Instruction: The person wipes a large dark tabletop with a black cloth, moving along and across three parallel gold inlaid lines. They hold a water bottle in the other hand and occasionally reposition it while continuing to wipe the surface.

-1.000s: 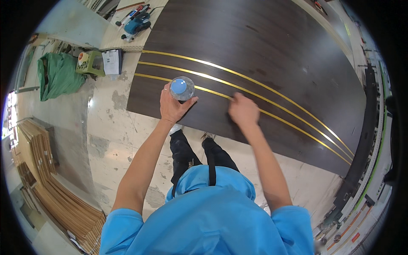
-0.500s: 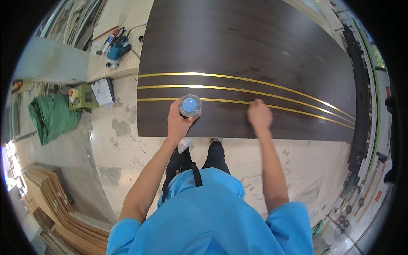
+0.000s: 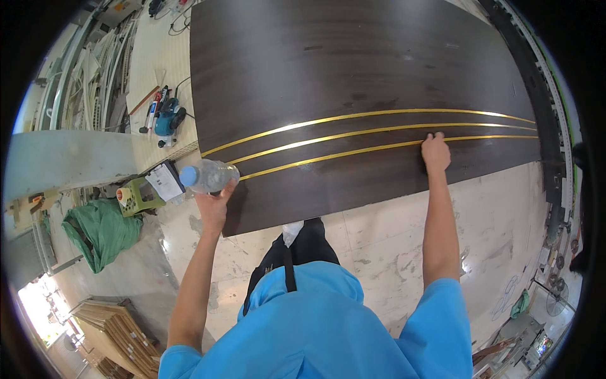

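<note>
My left hand (image 3: 213,205) is wrapped round a clear plastic bottle (image 3: 218,175) with a blue cap. The bottle leans so that its cap points left, over the left edge of a large dark brown board (image 3: 297,202). Three thin gold strips (image 3: 341,133) run side by side along the board, curved by the lens. Farther right, my right hand (image 3: 435,153) is on the strip nearest me, its fingers drawn together at the metal. Whatever those fingers may hold is hidden.
A blue power tool (image 3: 168,120) lies on a pale ribbed surface at the upper left. Below it are a clipboard with papers (image 3: 165,183), a green box (image 3: 140,194) and a green sack (image 3: 104,232). Stacked brown panels (image 3: 117,328) stand at the lower left.
My left hand has moved left with the bottle, which has gone from upright to tilted. My right hand has travelled right along the nearest strip. The whole view has turned.
</note>
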`<move>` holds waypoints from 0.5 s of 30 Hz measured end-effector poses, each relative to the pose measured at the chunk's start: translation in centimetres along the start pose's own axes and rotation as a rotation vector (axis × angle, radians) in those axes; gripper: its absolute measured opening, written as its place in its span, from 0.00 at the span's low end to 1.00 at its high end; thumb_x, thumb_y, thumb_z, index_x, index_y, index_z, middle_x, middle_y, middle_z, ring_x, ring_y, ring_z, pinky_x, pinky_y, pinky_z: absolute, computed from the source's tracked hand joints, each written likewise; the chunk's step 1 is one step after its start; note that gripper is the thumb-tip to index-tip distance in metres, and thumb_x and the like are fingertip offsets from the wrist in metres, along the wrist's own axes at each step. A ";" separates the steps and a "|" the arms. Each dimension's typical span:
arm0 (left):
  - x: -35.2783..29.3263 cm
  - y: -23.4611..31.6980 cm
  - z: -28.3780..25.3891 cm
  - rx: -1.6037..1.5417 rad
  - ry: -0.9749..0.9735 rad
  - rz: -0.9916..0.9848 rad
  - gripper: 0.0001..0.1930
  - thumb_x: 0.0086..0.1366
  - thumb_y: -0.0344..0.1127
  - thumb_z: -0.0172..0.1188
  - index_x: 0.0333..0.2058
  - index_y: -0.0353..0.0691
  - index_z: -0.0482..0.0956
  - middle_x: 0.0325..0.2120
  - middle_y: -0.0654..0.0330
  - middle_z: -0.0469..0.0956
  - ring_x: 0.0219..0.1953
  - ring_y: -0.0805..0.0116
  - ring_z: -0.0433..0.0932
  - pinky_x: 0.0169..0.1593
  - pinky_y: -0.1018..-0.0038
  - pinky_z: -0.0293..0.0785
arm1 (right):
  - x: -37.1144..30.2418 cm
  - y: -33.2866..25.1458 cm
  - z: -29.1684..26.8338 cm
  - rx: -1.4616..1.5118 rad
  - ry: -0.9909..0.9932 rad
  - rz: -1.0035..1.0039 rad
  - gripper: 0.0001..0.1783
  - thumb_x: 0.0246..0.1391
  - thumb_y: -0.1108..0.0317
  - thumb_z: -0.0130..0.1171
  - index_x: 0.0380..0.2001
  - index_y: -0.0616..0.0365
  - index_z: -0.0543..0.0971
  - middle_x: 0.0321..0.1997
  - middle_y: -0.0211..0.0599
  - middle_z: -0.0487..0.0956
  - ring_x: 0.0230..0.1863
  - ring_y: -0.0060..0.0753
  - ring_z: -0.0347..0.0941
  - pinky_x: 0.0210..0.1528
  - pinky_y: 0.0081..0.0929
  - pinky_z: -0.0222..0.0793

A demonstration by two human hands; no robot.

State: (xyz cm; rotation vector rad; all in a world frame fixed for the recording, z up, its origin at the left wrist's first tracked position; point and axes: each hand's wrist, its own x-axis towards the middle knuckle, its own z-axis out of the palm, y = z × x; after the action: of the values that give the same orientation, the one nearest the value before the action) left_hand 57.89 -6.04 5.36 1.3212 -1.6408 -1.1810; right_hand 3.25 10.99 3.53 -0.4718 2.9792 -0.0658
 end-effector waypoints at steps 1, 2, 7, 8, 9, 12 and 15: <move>0.5 0.0 -0.2 0.015 0.009 0.034 0.19 0.64 0.33 0.78 0.51 0.35 0.83 0.45 0.60 0.86 0.48 0.67 0.83 0.57 0.66 0.78 | 0.3 0.1 0.0 0.016 0.018 0.047 0.19 0.74 0.52 0.51 0.53 0.56 0.75 0.49 0.57 0.87 0.52 0.67 0.84 0.55 0.60 0.78; 1.3 0.0 -0.2 0.060 0.010 0.070 0.19 0.64 0.34 0.78 0.51 0.35 0.83 0.45 0.60 0.86 0.48 0.67 0.83 0.57 0.66 0.77 | -0.3 -0.2 0.2 0.027 0.039 -0.026 0.18 0.73 0.53 0.52 0.52 0.56 0.75 0.48 0.57 0.87 0.51 0.66 0.84 0.54 0.60 0.78; 7.6 1.6 2.3 0.087 -0.092 0.093 0.20 0.65 0.36 0.78 0.51 0.36 0.82 0.46 0.60 0.86 0.48 0.67 0.83 0.56 0.67 0.77 | -10.0 -6.0 3.1 0.191 -0.097 -0.252 0.16 0.68 0.55 0.57 0.51 0.53 0.75 0.46 0.54 0.86 0.50 0.63 0.84 0.52 0.57 0.79; 9.1 2.0 3.1 0.083 -0.120 0.117 0.20 0.65 0.35 0.77 0.52 0.36 0.82 0.46 0.60 0.86 0.48 0.67 0.83 0.56 0.67 0.77 | -11.4 -6.7 3.5 0.239 -0.122 -0.252 0.16 0.67 0.55 0.58 0.51 0.52 0.75 0.46 0.53 0.86 0.51 0.63 0.83 0.52 0.56 0.79; 10.7 2.2 4.4 0.062 -0.140 0.137 0.20 0.65 0.35 0.76 0.52 0.36 0.82 0.46 0.60 0.86 0.48 0.67 0.83 0.56 0.68 0.77 | -12.3 -7.3 3.8 0.286 -0.199 -0.294 0.17 0.67 0.55 0.59 0.51 0.52 0.75 0.47 0.52 0.86 0.52 0.62 0.83 0.52 0.56 0.79; 16.0 2.7 7.1 0.060 -0.221 0.178 0.21 0.65 0.37 0.76 0.52 0.36 0.82 0.46 0.59 0.86 0.48 0.66 0.84 0.57 0.68 0.77 | -12.5 -7.1 4.0 0.437 -0.130 -0.136 0.21 0.65 0.52 0.62 0.52 0.55 0.80 0.49 0.56 0.86 0.54 0.64 0.82 0.56 0.55 0.77; 21.3 2.6 9.0 0.116 -0.336 0.228 0.25 0.62 0.42 0.78 0.53 0.36 0.81 0.47 0.57 0.87 0.50 0.63 0.84 0.59 0.65 0.76 | -11.0 -6.4 3.7 0.508 -0.073 0.023 0.25 0.64 0.49 0.62 0.53 0.60 0.82 0.51 0.59 0.86 0.56 0.65 0.81 0.59 0.52 0.76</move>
State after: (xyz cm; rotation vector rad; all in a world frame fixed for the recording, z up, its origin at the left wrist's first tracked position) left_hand 43.95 -24.72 4.52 1.0068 -2.0667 -1.2304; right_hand 16.03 8.25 1.58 -0.3613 2.7445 -0.7591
